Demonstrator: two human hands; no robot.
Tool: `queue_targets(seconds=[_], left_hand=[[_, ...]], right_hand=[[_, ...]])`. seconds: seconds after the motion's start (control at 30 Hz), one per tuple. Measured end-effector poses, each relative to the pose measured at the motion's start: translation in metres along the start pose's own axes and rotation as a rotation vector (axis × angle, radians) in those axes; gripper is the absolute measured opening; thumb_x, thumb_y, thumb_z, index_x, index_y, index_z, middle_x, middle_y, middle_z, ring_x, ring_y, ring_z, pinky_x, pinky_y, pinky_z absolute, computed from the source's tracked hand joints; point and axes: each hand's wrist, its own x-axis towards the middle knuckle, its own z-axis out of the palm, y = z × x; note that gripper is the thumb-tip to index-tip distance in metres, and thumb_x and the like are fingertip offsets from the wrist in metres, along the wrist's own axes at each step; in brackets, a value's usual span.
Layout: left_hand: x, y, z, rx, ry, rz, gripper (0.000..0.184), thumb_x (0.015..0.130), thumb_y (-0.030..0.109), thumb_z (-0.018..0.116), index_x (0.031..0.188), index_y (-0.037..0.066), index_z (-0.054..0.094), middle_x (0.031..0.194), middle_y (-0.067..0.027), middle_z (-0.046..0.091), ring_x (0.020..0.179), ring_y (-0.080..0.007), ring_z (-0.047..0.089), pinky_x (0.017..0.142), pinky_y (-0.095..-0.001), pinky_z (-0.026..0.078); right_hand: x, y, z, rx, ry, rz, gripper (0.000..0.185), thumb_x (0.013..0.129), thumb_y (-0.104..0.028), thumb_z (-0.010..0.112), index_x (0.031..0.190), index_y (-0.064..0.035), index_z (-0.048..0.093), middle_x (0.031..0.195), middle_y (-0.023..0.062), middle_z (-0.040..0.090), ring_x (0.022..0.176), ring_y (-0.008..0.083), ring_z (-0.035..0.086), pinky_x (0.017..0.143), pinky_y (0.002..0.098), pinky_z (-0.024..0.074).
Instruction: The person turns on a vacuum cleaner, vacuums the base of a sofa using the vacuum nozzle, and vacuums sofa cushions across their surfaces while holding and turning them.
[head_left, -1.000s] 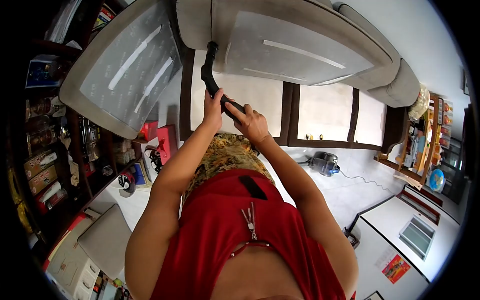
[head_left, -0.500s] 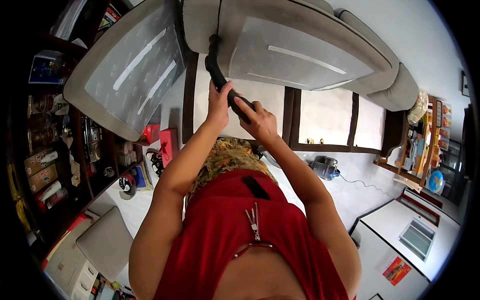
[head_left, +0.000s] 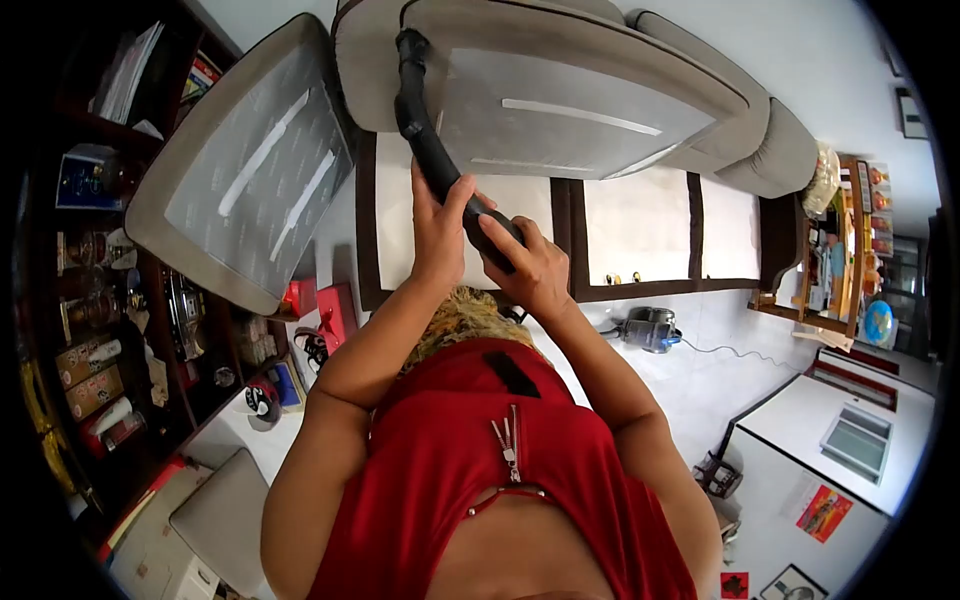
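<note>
A black vacuum cleaner wand [head_left: 438, 160] slants upward from my hands toward the sofa. Around its middle, my left hand [head_left: 438, 225] is closed, fingers behind the tube. Lower down, my right hand [head_left: 532, 262] grips the wand's near end. The small nozzle [head_left: 411, 42] at the far tip meets the grey sofa cushion [head_left: 590, 90] near its upper left edge; whether it presses in I cannot tell. That cushion stands tilted up, its pale underside with white strips facing me. Below it lies the sofa's cream base [head_left: 635, 230] with a dark wooden frame.
Another upturned cushion [head_left: 250, 170] leans at the left, beside dark shelves full of objects [head_left: 95, 330]. A vacuum cleaner body [head_left: 650, 328] with a cord sits on the floor at the right. Red boxes [head_left: 335, 312] and a chair [head_left: 230, 520] are at the lower left.
The nozzle has moved up along the sofa cushion toward its top edge. Both hands keep their hold on the wand. The whole view has shifted slightly.
</note>
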Motion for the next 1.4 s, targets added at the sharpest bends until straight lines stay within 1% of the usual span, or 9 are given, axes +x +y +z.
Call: queue_targets(seconds=[0.13, 0.23, 0.4, 0.9, 1.0, 1.07, 1.13, 1.27, 1.4], left_hand=[[0.002, -0.024, -0.008, 0.042, 0.074, -0.074, 0.031, 0.097, 0.012, 0.056, 0.124, 0.010, 0.042, 0.086, -0.0036, 0.056, 0.075, -0.0192, 0.065, 0.070, -0.0337, 0.055], [-0.001, -0.035, -0.015, 0.032, 0.031, -0.129, 0.030, 0.096, 0.014, 0.057, 0.123, 0.011, 0.043, 0.086, -0.0035, 0.056, 0.075, -0.0195, 0.065, 0.069, -0.0337, 0.055], [-0.027, -0.014, 0.005, 0.056, 0.010, -0.029, 0.044, 0.097, 0.013, 0.056, 0.136, 0.008, 0.036, 0.086, -0.0046, 0.054, 0.077, -0.0182, 0.064, 0.073, -0.0324, 0.054], [-0.022, -0.011, 0.017, 0.086, -0.034, 0.018, 0.044, 0.097, 0.011, 0.056, 0.136, 0.010, 0.037, 0.089, -0.0030, 0.053, 0.078, -0.0168, 0.063, 0.072, -0.0317, 0.053], [-0.015, -0.012, 0.019, 0.066, -0.024, -0.018, 0.059, 0.096, 0.010, 0.058, 0.146, 0.009, 0.026, 0.093, -0.0056, 0.053, 0.077, -0.0169, 0.062, 0.073, -0.0313, 0.053], [-0.014, -0.017, 0.019, 0.071, -0.025, -0.036, 0.045, 0.097, 0.012, 0.057, 0.136, 0.011, 0.035, 0.091, -0.0033, 0.053, 0.078, -0.0168, 0.064, 0.071, -0.0308, 0.053], [-0.010, -0.028, 0.011, 0.086, -0.039, -0.084, 0.035, 0.097, 0.014, 0.057, 0.128, 0.012, 0.040, 0.091, -0.0020, 0.054, 0.078, -0.0176, 0.065, 0.070, -0.0318, 0.054], [-0.011, -0.061, -0.007, 0.074, 0.010, -0.253, 0.037, 0.097, 0.014, 0.058, 0.129, 0.012, 0.039, 0.091, -0.0026, 0.055, 0.078, -0.0185, 0.064, 0.072, -0.0353, 0.055], [-0.035, -0.048, 0.008, 0.078, 0.042, -0.137, 0.045, 0.097, 0.012, 0.057, 0.136, 0.010, 0.034, 0.092, -0.0050, 0.054, 0.078, -0.0187, 0.063, 0.075, -0.0346, 0.054]], right_hand=[[-0.013, 0.017, 0.013, -0.026, -0.064, 0.004, 0.075, 0.067, -0.018, 0.079, 0.136, -0.0344, 0.056, 0.097, 0.0107, 0.061, 0.066, 0.0255, 0.067, 0.058, 0.0362, 0.0559], [-0.027, 0.016, 0.014, -0.020, -0.117, 0.039, 0.076, 0.067, -0.019, 0.079, 0.137, -0.0345, 0.055, 0.098, 0.0112, 0.061, 0.066, 0.0264, 0.067, 0.058, 0.0367, 0.0561], [-0.034, 0.012, 0.002, 0.005, -0.011, -0.038, 0.077, 0.066, -0.019, 0.080, 0.137, -0.0338, 0.054, 0.101, 0.0117, 0.062, 0.068, 0.0261, 0.067, 0.059, 0.0363, 0.0560], [-0.031, 0.012, -0.002, 0.024, 0.063, -0.015, 0.074, 0.065, -0.018, 0.080, 0.134, -0.0325, 0.057, 0.101, 0.0104, 0.062, 0.068, 0.0255, 0.067, 0.059, 0.0361, 0.0554], [-0.026, 0.018, -0.001, 0.020, 0.048, 0.013, 0.073, 0.066, -0.018, 0.080, 0.134, -0.0324, 0.057, 0.100, 0.0098, 0.062, 0.067, 0.0253, 0.067, 0.058, 0.0355, 0.0555], [-0.025, 0.020, -0.005, 0.018, 0.019, 0.015, 0.065, 0.070, -0.018, 0.082, 0.131, -0.0240, 0.060, 0.098, 0.0099, 0.064, 0.069, 0.0276, 0.068, 0.057, 0.0367, 0.0547], [-0.030, 0.022, -0.003, 0.015, -0.058, 0.070, 0.066, 0.071, -0.019, 0.081, 0.133, -0.0252, 0.059, 0.098, 0.0100, 0.064, 0.070, 0.0285, 0.068, 0.057, 0.0375, 0.0549], [-0.054, 0.029, 0.007, 0.037, -0.164, 0.148, 0.071, 0.072, -0.021, 0.080, 0.138, -0.0269, 0.055, 0.098, 0.0107, 0.064, 0.071, 0.0300, 0.068, 0.058, 0.0388, 0.0555], [-0.064, 0.028, 0.002, 0.083, -0.102, 0.068, 0.072, 0.068, -0.019, 0.081, 0.136, -0.0257, 0.056, 0.100, 0.0117, 0.064, 0.071, 0.0294, 0.068, 0.058, 0.0374, 0.0556]])
